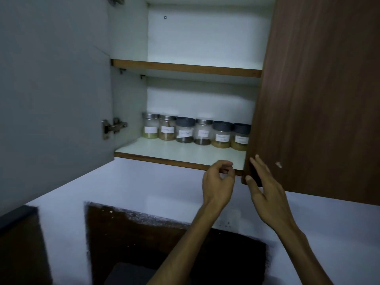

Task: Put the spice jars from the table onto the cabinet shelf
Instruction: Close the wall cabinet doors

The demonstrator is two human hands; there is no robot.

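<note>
Six spice jars (196, 131) stand in a row at the back of the lower cabinet shelf (178, 153), each with a white label (the writing is too blurred to read). The shelf above (185, 67) holds nothing visible. The left hand (218, 183) hangs loosely curled and holding nothing just before the shelf edge. The right hand (265, 190), fingers straight, touches the brown door's (320, 95) lower corner.

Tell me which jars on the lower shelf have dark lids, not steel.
Three of the six: the third jar from the left and the two rightmost jars. Their lids are dark grey; the other three have shiny metal lids.
</note>
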